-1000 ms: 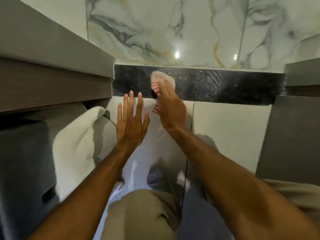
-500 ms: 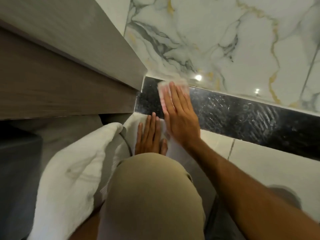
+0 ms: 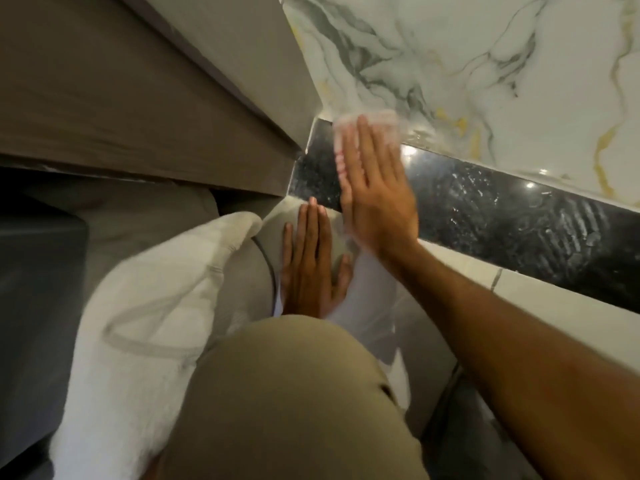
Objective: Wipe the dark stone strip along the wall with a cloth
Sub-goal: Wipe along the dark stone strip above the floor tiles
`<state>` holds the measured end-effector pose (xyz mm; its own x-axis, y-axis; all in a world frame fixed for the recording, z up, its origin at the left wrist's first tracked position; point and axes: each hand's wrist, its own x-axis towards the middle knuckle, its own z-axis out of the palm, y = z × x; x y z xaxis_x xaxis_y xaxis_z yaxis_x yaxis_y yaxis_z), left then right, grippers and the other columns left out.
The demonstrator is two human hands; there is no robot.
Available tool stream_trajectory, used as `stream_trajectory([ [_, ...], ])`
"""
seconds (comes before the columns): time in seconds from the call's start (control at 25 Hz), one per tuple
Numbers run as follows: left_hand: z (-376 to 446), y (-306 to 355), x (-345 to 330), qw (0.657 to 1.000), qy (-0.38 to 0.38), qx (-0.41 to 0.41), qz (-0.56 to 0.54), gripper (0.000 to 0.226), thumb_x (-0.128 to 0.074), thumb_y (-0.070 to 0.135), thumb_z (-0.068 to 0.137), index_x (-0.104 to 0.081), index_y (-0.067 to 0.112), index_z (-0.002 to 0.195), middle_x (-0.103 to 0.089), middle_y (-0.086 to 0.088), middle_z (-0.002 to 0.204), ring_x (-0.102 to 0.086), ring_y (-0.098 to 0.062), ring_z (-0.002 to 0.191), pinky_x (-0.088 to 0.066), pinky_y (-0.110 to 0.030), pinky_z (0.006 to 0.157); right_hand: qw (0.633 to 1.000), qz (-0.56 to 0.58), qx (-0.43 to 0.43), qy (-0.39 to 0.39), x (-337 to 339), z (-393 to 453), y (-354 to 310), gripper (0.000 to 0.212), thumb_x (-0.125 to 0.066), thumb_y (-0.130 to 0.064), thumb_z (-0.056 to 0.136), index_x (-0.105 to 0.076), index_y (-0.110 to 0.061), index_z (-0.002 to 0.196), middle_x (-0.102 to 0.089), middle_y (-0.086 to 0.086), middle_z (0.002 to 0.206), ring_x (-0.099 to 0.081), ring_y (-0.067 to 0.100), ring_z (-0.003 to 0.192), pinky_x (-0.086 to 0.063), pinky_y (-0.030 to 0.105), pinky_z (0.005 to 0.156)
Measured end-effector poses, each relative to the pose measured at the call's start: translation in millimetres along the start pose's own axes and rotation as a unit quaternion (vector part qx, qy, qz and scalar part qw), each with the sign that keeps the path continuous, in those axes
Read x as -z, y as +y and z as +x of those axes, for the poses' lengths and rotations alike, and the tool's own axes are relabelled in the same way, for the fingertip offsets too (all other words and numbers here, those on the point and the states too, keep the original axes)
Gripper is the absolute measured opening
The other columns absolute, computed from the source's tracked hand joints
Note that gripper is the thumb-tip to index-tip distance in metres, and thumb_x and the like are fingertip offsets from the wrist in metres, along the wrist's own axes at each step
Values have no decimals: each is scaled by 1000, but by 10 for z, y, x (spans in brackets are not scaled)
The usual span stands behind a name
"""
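Two hands, one cloth [image 3: 369, 128]. Right hand [image 3: 375, 199], fingers flat, presses the blurred cloth at twelve o'clock onto the streaked dark stone strip [image 3: 519, 216]; left hand [image 3: 310, 261] lies open.

right hand [image 3: 375, 199] and cloth [image 3: 367, 124] slid toward corner

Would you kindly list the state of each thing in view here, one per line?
right hand: flat, fingers straight, pressing the cloth onto the strip
cloth: spread under the fingers, blurred
dark stone strip: glossy, streaked with wipe marks
left hand: flat, open, resting on the pale surface below the strip
white towel: rumpled, lying loose
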<state>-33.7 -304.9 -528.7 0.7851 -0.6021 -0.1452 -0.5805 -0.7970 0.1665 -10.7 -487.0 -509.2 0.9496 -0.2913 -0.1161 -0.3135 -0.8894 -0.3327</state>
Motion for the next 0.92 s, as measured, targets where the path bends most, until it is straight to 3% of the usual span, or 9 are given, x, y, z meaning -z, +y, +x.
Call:
stream_trajectory([
  [0.12, -4, 0, 35, 999, -3, -16, 31, 75, -42, 43, 113, -18, 3, 171, -11, -22, 181, -9, -34, 171, -22, -61, 136, 990, 4, 124, -60, 62, -849, 283, 65, -41, -32, 117, -25, -12, 176, -19, 14, 186, -18, 32, 174, -26, 55, 142],
  [0.2, 14, -2, 55, 999, -13, -14, 31, 76, -48, 41, 111, -19, 4, 171, -11, -22, 181, -10, -35, 170, -21, -61, 136, 986, -15, 148, -71, 181, -1144, 576, 65, -35, -38, 117, -26, -12, 175, -19, 13, 185, -21, 32, 173, -32, 56, 139],
  [0.32, 32, -7, 3, 1000, -3, -5, 7, 76, -46, 41, 110, -20, 5, 172, -12, -20, 182, -11, -34, 170, -19, -59, 138, 996, -28, 79, -22, 155, -700, 611, 67, -24, -38, 117, -14, -11, 178, -11, 17, 187, -13, 32, 175, -24, 56, 142],
  [0.4, 19, -36, -66, 1000, 15, -14, -17, 75, -42, 42, 111, -18, 5, 172, -9, -20, 182, -8, -33, 171, -14, -55, 140, 1000, -20, 7, 22, 46, -154, 348, 69, -27, -34, 117, -8, -10, 178, -7, 18, 187, -9, 33, 176, -17, 55, 144],
  [0.48, -1, -77, -132, 999, 20, -31, -34, 74, -34, 44, 112, -16, 4, 172, -8, -20, 183, -8, -33, 171, -12, -55, 140, 1000, -3, -25, 18, -26, -27, 95, 72, -35, -31, 115, -8, -9, 178, -5, 19, 187, -7, 34, 176, -17, 57, 144],
  [0.64, 2, -108, -136, 998, 24, -49, 26, 75, -36, 42, 113, -10, 5, 173, -8, -22, 182, -8, -35, 171, -17, -58, 139, 997, 22, 57, -48, -11, -1174, 212, 68, -45, -36, 117, -24, -11, 176, -15, 12, 187, -12, 27, 176, -19, 52, 144],
  [0.72, 25, -94, -110, 999, 16, -41, 19, 75, -36, 41, 112, -9, 7, 173, -8, -20, 183, -7, -34, 171, -13, -55, 140, 997, -4, 62, -43, 84, -1533, 443, 69, -42, -36, 116, -20, -11, 177, -13, 12, 187, -13, 28, 176, -26, 55, 141],
  [0.92, 28, -72, -144, 1000, 22, -15, 10, 76, -29, 45, 112, -5, 6, 173, -4, -17, 184, -4, -30, 172, -8, -51, 141, 998, 7, -49, 38, 1, -192, 207, 70, -34, -32, 115, -11, -10, 178, -8, 17, 187, -10, 31, 176, -17, 54, 144],
])
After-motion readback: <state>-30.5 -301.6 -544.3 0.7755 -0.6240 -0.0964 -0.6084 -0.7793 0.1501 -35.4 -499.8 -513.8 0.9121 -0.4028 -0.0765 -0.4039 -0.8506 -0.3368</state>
